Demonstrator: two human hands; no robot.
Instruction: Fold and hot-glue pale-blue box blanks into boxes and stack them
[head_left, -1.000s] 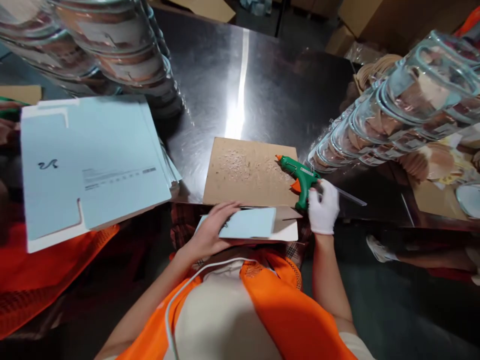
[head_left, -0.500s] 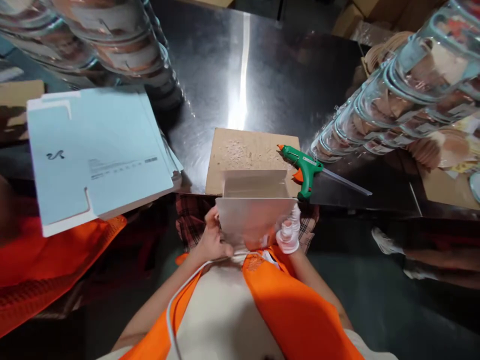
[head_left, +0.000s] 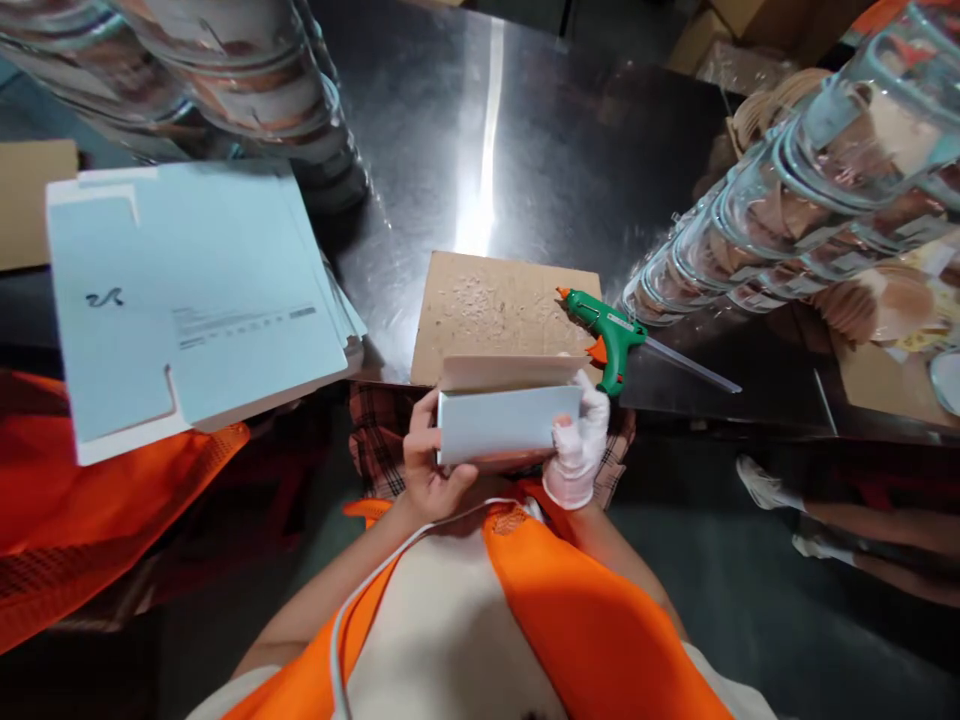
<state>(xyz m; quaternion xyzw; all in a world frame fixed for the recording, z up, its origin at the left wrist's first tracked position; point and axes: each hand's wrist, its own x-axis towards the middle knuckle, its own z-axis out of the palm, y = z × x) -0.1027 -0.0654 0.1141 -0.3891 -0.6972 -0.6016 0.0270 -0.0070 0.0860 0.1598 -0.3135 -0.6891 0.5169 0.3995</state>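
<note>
Between my hands, in front of my lap, is a small cardboard box (head_left: 499, 425) with a pale blue side facing me and a greyish flap raised along its far edge. My bare left hand (head_left: 431, 455) grips its left end, with the thumb apart along the near lower edge. At the other end my right hand (head_left: 577, 450), in a white glove, holds the box with the thumb on the blue side. Just beyond lies a glue-specked cardboard sheet (head_left: 502, 305). A green glue gun (head_left: 611, 335) with orange nozzle and trigger rests on that sheet's right edge, a clear glue stick poking from its rear.
A stack of flat light-blue printed cartons (head_left: 202, 300) overhangs the table edge at left. Tall stacks of clear containers (head_left: 750, 220) stand right and at the back left (head_left: 240, 80). The dark shiny metal table (head_left: 600, 150) spans behind. Another person's legs (head_left: 847, 520) show at right.
The box has turned so its blue side now faces up toward me. A larger pale flap faced me before. My right thumb has moved onto the blue side.
</note>
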